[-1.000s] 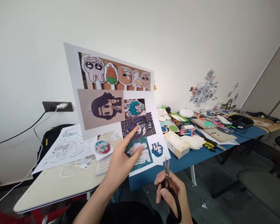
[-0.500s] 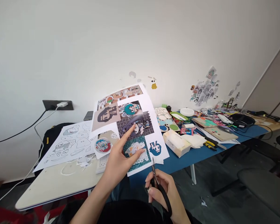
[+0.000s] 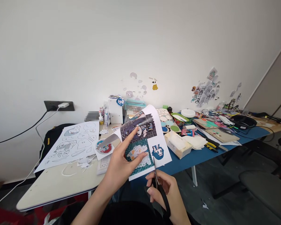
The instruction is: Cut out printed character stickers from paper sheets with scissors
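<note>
My left hand [image 3: 121,164] grips a printed sheet of cartoon pictures [image 3: 142,140], thumb and forefinger lying on its face. The top of the sheet has flopped backwards, so only the lower pictures show. My right hand [image 3: 170,193] is closed round the black handles of a pair of scissors [image 3: 159,184], blades pointing up at the sheet's bottom edge beside a blue-haired figure [image 3: 157,151].
A white table [image 3: 58,184] holds a sheet of line drawings [image 3: 72,143], paper scraps and a round sticker [image 3: 104,147]. The blue table [image 3: 192,157] to the right carries a tissue pack [image 3: 178,145], bowls, card and tools. A socket with cables is on the left wall. A dark chair [image 3: 264,190] stands right.
The upright sheet has folded over backwards and dropped lower, which uncovers boxes by the wall. My right hand has brought the scissors left, up to the sheet's bottom edge.
</note>
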